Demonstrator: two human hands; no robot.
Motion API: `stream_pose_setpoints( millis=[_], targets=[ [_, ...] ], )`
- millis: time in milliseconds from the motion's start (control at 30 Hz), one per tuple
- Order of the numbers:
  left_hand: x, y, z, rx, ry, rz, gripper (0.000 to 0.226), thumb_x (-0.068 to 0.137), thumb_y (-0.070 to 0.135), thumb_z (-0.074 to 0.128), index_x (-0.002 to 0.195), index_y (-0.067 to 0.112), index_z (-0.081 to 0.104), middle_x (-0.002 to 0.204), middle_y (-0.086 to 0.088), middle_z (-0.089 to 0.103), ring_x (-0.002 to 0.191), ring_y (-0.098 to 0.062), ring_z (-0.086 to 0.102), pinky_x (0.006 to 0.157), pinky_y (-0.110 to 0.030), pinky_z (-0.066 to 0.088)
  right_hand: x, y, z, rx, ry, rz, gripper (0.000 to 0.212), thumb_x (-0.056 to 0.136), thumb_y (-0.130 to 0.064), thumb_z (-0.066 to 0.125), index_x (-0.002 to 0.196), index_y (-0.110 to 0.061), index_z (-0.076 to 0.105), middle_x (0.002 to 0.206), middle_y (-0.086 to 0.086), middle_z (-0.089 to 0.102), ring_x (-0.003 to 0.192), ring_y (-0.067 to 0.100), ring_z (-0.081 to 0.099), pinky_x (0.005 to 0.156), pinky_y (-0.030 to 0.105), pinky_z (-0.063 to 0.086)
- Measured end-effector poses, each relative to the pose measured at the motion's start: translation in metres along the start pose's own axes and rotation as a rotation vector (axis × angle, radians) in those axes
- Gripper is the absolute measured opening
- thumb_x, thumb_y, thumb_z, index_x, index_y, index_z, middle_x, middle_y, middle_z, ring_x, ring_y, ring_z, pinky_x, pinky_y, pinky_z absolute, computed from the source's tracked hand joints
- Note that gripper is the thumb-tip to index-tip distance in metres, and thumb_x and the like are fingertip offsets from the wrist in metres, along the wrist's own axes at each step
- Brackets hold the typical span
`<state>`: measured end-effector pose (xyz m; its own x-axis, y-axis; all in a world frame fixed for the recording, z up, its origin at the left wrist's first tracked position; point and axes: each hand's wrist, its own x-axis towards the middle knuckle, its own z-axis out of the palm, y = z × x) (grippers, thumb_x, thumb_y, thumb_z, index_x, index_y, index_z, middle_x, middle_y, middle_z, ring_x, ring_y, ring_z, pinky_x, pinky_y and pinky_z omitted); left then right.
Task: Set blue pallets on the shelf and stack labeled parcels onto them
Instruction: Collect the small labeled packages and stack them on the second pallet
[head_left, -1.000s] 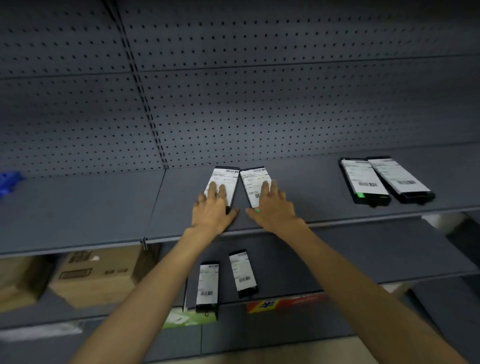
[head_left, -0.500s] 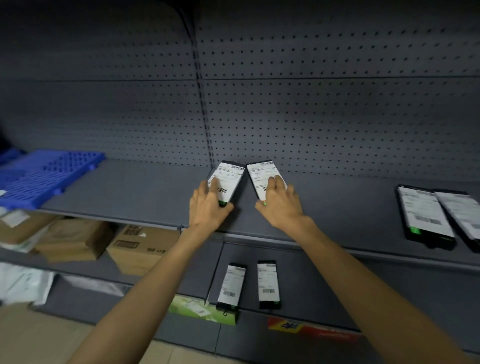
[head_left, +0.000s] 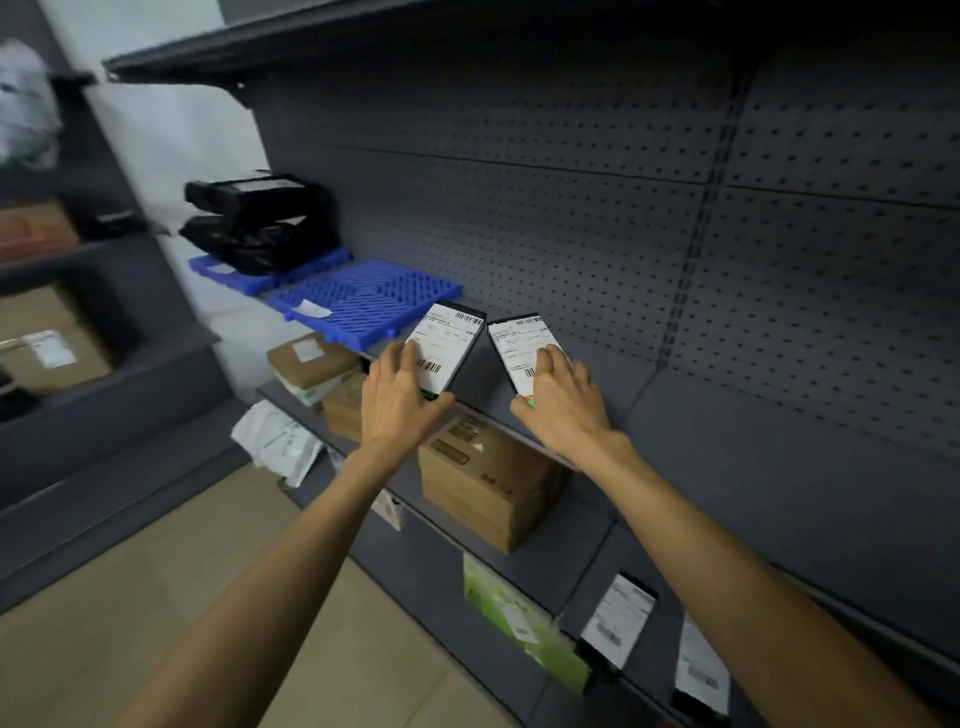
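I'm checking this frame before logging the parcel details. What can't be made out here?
- Head view: print on the left parcel and right parcel is too small; left hand and right hand cover the lower ends.
- Black parcels hide most of the far blue pallet.
- Lower-shelf parcel is blurred, partly behind the right forearm.
- Side shelves at the left edge are motion-blurred.

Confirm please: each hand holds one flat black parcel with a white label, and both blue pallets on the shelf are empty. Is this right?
Not quite. The left hand and right hand each hold a labeled parcel, but only the nearer blue pallet is almost bare. The farther pallet carries black parcels, as the head view shows.
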<state>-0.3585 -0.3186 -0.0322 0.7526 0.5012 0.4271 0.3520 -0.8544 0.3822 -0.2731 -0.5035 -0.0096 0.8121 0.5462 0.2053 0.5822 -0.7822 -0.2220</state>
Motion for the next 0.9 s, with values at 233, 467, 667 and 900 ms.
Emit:
stream_pose_setpoints(
  millis=[233,467,667,900],
  targets=[
    [0.035,-0.134,-0.056,0.048,0.061,-0.073,0.083,0.076,0.042,0.070,0.145,0.012,0.034,0.147,-0.010,0.037,0.127,-0.032,0.040,0.103,-0.043,0.038,0.064,-0.134,0.033,0.029,0.004,-0.141,0.073,0.092,-0.041,0.053,0.147,-0.002,0.027,0.153,0.013,0.029,0.130,0.037,0.036,0.101,0.046,0.039],
    [0.079,-0.267,-0.104,0.054,0.144,-0.137,0.075,0.075,0.041,0.070,0.138,0.012,0.040,0.140,-0.010,0.042,0.122,-0.031,0.042,0.095,-0.039,0.038,0.133,-0.270,0.067,0.055,0.005,-0.244,0.070,0.093,-0.040,0.051,0.147,-0.003,0.027,0.152,0.012,0.029,0.130,0.038,0.034,0.103,0.047,0.038],
    [0.126,-0.326,-0.106,0.018,0.113,-0.122,0.076,0.077,0.039,0.069,0.141,0.014,0.037,0.145,-0.009,0.038,0.127,-0.030,0.039,0.099,-0.039,0.037,0.180,-0.318,0.089,0.046,-0.005,-0.209,0.068,0.092,-0.040,0.052,0.145,-0.003,0.030,0.150,0.011,0.031,0.129,0.038,0.036,0.101,0.047,0.039],
    [0.199,-0.348,-0.071,-0.029,0.059,-0.076,0.077,0.079,0.038,0.069,0.143,0.010,0.037,0.147,-0.012,0.037,0.129,-0.034,0.038,0.103,-0.044,0.040,0.244,-0.317,0.114,0.035,0.010,-0.151,0.066,0.093,-0.039,0.051,0.144,-0.002,0.032,0.150,0.011,0.033,0.130,0.038,0.037,0.100,0.047,0.041]
  ],
)
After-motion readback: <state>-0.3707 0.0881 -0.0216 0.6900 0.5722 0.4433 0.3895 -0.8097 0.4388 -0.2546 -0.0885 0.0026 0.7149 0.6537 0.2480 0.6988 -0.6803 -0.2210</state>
